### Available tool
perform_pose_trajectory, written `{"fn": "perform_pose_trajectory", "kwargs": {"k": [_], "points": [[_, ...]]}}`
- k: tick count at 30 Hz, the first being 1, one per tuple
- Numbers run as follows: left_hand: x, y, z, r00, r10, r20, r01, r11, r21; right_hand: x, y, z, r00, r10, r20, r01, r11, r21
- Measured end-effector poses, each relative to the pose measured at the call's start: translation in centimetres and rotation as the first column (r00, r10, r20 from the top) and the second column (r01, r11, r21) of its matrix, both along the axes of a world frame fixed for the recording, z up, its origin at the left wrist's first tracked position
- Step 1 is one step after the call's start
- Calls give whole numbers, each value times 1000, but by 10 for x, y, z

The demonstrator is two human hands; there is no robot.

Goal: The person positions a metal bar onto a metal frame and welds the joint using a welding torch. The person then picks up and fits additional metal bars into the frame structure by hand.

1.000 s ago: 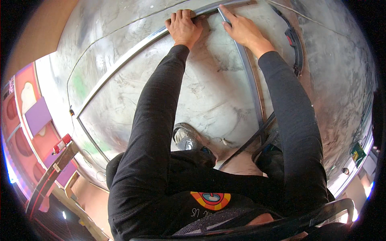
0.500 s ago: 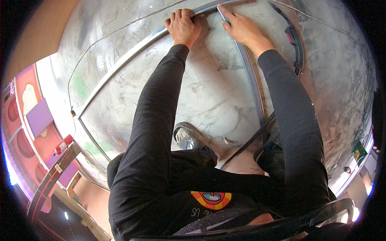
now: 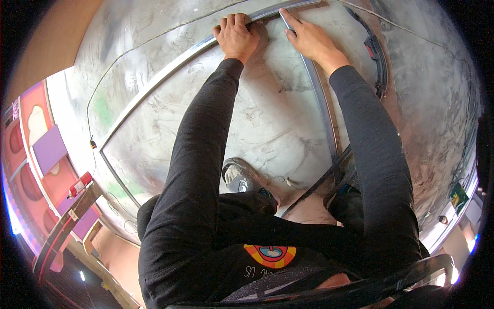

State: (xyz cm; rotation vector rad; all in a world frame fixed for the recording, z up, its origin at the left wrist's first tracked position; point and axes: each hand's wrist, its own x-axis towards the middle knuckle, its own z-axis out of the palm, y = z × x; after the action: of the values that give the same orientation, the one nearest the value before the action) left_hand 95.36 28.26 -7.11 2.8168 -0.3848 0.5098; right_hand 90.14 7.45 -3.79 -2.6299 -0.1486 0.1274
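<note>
A long pale metal bar [image 3: 154, 82] runs slantwise along the far side of the floor, bowed by the lens. My left hand [image 3: 236, 37] is wrapped over it from above, fingers curled around its far edge. A second metal bar [image 3: 320, 100] meets it nearly at a corner, stretching back toward my feet. My right hand [image 3: 311, 41] grips the far end of this second bar, index finger laid along its tip and thumb against its side. A third, thinner bar [image 3: 118, 177] joins the long bar's near left end.
Right of the bars lies a black tool with a red part [image 3: 375, 54]. A thin cord [image 3: 121, 54] crosses the worn floor [image 3: 247, 113]. My shoe [image 3: 242, 177] stands inside the bars, near a dark strip [image 3: 319, 181]. A red object [image 3: 80, 184] sits on a frame at left.
The view has shifted very slightly, showing more of the long bar's far right end. Both hands keep their places on the bars.
</note>
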Motion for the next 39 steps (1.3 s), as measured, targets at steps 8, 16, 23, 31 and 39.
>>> {"fn": "perform_pose_trajectory", "kwargs": {"k": [8, 16, 23, 31, 39], "points": [[-2, -3, 4, 999, 7, -51, -8, 1000, -5, 1, -2, -1, 999, -1, -32, 1, 1000, -7], [-2, -1, 1, 1000, -20, 20, 21, 999, -30, 0, -3, 10, 999, 25, -20, -26, 999, -32], [1, -2, 4, 1000, -17, 24, 18, 999, -41, -1, -7, 41, 994, 15, -108, -6, 996, 89], [0, -3, 1, 999, -15, 33, 17, 999, -38, 0, -6, 36, 998, 9, -67, -3, 997, 83], [2, 0, -5, 998, -19, 68, 20, 1000, -14, 1, -7, 35, 994, 6, -105, 0, 998, 58]]}}
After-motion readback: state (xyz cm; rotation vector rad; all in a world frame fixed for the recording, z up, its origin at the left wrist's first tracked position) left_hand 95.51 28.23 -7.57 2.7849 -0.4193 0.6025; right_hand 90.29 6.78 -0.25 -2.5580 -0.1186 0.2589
